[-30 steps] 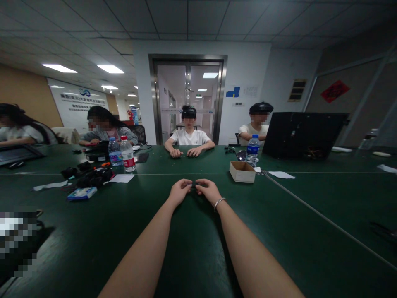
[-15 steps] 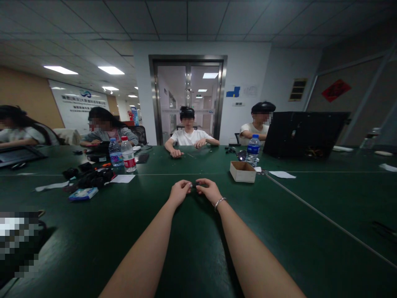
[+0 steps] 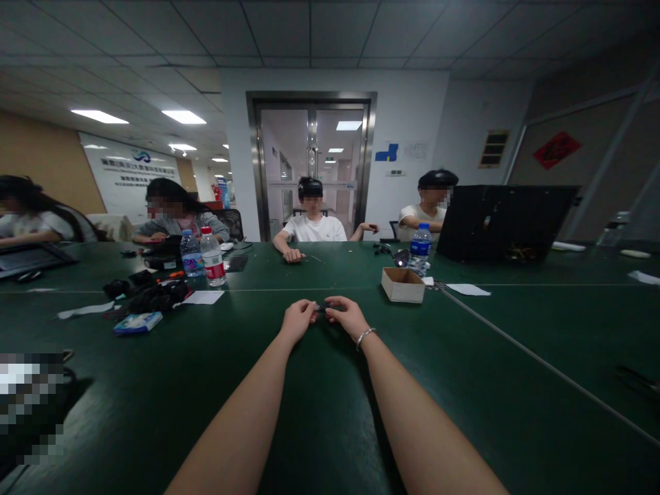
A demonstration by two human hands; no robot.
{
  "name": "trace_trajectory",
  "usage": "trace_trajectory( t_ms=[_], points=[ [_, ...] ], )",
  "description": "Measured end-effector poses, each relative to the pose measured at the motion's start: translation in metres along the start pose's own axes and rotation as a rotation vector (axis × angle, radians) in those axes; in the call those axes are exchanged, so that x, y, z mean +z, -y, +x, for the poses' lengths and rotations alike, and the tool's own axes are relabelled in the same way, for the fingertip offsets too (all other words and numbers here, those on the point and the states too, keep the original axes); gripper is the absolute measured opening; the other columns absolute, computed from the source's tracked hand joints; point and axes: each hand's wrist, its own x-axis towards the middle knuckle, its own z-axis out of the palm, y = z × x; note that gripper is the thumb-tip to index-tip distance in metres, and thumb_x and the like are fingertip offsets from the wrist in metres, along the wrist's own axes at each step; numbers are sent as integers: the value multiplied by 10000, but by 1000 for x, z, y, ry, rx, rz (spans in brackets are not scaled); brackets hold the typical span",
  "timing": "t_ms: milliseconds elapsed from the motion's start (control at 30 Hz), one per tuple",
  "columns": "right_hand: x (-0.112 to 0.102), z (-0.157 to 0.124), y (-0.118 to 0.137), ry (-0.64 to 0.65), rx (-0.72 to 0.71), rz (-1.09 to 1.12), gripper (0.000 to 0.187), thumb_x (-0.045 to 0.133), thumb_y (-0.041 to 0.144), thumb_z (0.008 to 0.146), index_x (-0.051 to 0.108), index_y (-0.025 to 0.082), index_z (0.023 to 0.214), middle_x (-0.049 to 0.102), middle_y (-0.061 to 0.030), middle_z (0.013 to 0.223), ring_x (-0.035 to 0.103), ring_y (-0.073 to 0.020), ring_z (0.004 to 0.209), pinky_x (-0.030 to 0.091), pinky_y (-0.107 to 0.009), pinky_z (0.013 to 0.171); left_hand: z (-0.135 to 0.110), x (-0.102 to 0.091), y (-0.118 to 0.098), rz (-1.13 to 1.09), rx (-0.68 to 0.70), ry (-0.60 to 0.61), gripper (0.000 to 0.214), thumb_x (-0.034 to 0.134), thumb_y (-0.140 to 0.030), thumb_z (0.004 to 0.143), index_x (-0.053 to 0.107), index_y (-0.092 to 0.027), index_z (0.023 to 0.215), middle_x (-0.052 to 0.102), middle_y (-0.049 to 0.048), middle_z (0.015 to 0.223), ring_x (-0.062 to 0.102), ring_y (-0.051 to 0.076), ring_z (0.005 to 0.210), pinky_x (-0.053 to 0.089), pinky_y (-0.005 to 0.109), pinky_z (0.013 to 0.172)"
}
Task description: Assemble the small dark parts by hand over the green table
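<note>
Both my arms reach forward over the dark green table (image 3: 330, 392). My left hand (image 3: 298, 321) pinches one end of a small dark object (image 3: 322, 309), with a lighter bit showing at its fingertips. At the other end, my right hand (image 3: 348, 317) closes thumb and fingers on the same piece. The object is too small and dark for me to tell its kind. A silver bracelet (image 3: 366, 338) circles my right wrist. Right of my hands stands an open cardboard box (image 3: 403, 291).
A blue-labelled water bottle (image 3: 420, 251) stands behind the box. To the left are two bottles (image 3: 213, 261), black gear (image 3: 155, 295) and a blue-white packet (image 3: 137, 323). A large black case (image 3: 508, 223) stands at the right. Several people sit across the table.
My hands stay almost in place, still on the small dark object. Across the table, the person in the middle has swung one hand outward to the right.
</note>
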Motion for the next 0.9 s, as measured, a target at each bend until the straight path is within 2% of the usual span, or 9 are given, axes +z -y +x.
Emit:
trace_trajectory(
  t_ms=[200, 567, 900],
  points=[
    [1, 0, 1, 3, 14, 20, 276, 644, 86, 632, 623, 126, 905, 536, -33, 856, 559, -80, 575, 490, -189, 515, 0, 1, 2, 42, 28, -1, 281, 505, -401, 761, 607, -142, 794, 616, 31, 673, 565, 123, 584, 444, 220, 569],
    [0, 1, 0, 25, 3, 31, 275, 634, 89, 640, 624, 122, 913, 544, -23, 832, 558, -76, 562, 479, -183, 508, -2, 0, -3, 54, -7, 0, 311, 501, -430, 757, 608, -139, 777, 615, 40, 649, 563, 131, 575, 440, 220, 538],
    [0, 0, 0, 13, 24, 69, 243, 668, 150, 666, 628, 108, 902, 594, -19, 705, 562, -92, 534, 461, -179, 483, -7, -3, -6, -28, 146, 61, 222, 584, -308, 714, 608, -165, 882, 628, 47, 840, 581, 150, 767, 463, 259, 690]
  ],
)
